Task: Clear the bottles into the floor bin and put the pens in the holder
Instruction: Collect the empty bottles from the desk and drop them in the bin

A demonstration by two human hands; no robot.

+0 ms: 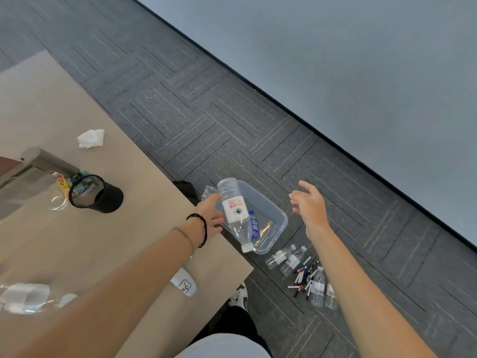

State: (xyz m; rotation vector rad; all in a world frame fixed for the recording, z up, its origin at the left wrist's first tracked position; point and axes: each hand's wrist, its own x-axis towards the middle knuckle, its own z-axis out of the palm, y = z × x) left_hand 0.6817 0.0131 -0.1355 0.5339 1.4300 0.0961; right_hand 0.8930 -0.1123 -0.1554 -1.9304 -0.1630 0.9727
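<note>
A clear water bottle (233, 215) with a white and red label hangs cap-down over the clear plastic floor bin (280, 215). My left hand (210, 215) is right beside it, thumb and fingertips at its left side and not wrapped round it. My right hand (309, 205) hovers open over the carpet to the right of the bin. A blue-labelled bottle (254, 226) lies in the bin. More bottles (286, 259) and several pens (304, 276) lie on the floor. The black mesh pen holder (95, 193) stands on the table.
The beige table (77, 241) also holds a crumpled tissue (90, 138), another clear bottle (25, 297) at the near left, snack packets (62, 180) and a grey stand (44, 161). A paper tag (184, 282) sits near the table's corner. My shoe (238, 297) is below it.
</note>
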